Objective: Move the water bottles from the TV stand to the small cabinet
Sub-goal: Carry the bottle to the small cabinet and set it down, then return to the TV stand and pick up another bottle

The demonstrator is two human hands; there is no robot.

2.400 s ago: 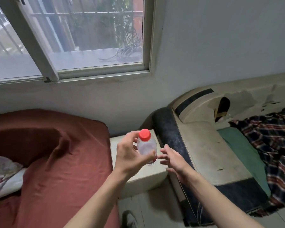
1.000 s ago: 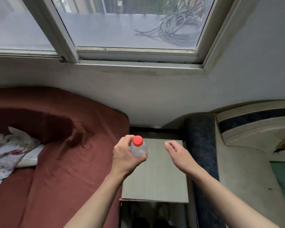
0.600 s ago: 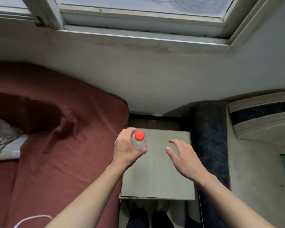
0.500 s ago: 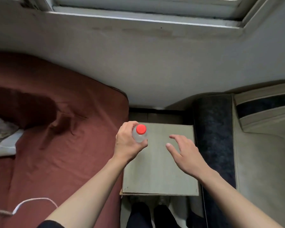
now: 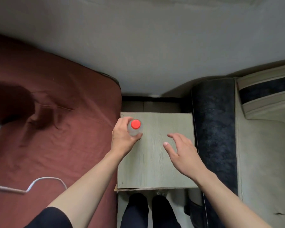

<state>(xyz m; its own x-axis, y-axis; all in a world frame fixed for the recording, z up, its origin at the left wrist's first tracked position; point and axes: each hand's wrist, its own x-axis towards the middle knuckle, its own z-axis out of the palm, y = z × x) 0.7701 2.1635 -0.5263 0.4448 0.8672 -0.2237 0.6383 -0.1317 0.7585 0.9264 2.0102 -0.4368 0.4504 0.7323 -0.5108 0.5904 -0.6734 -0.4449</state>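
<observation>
Lowered over cabinet (image 5: pixel 156 162), bottle (image 5: pixel 135 128) in left hand (image 5: pixel 123 139); right hand (image 5: pixel 181 153) beside.

Brightness: dim, flat, greyish indoor light.
Source: seems to fall from above the small cabinet (image 5: pixel 155 162), on the wall (image 5: pixel 138 46) side; the source itself is out of frame.
Shadows: soft; a dark fold-shadow on the red bedspread (image 5: pixel 56 129) left of the cabinet, and a black gap behind it.
Glare: a mild sheen on the bottle's red cap (image 5: pixel 136 124).
Blur: slight softness overall; the right hand (image 5: pixel 183 153) is faintly smeared.
Distortion: wide-angle bending towards the edges.
</observation>
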